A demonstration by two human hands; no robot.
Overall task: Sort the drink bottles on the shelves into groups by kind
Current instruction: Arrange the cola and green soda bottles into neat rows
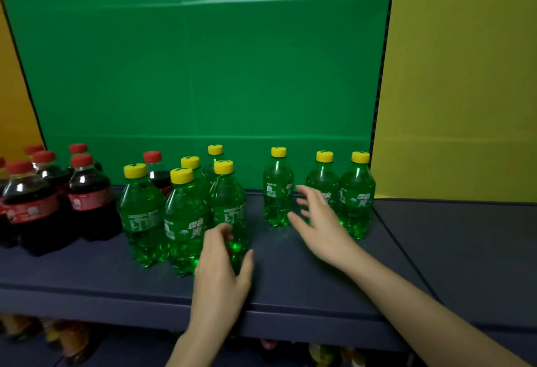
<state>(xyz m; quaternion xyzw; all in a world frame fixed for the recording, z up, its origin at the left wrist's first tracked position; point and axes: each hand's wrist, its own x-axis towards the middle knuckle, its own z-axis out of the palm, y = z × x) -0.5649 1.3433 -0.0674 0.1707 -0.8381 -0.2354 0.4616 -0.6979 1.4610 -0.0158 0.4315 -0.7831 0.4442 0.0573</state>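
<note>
- Hovering over the dark blue shelf (290, 285), both hands sit in front of the drinks; landmark = lone green btl (278, 189), yellow cap, upright, gap either side
- R hand (322, 222): just R of the lone green btl, fingers (305, 192) spread wide & fairly straight, gripping nothing; thumb tip close to that btl's lower body, contact can't tell
- L hand (220, 276): front-L of the lone green btl, fingers (222, 231) loosely curled, thumb stuck out to the R; fingertips overlap the base of the nearest btl in the green cluster but aren't wrapped round it; touching or not, can't tell
- Green cluster (184, 221): five yellow-capped green btls L of the lone green btl, three in front, two behind, all upright, packed close
- Cola btl (155, 171): one red-capped dark btl amid that cluster's back row, L of the lone green btl
- Cola group (90, 195): several red-capped dark btls farther L, tight together at frame edge
- Green pair (356, 195): two more green btls R of the lone green btl, side by side, one partly behind R hand
- Green backdrop (203, 61) rises behind the lone green btl; yellow panel (465, 75) far R of it
- Blurred orange-yellow btls (68, 340) below & L of it, under the shelf; kind can't tell
</note>
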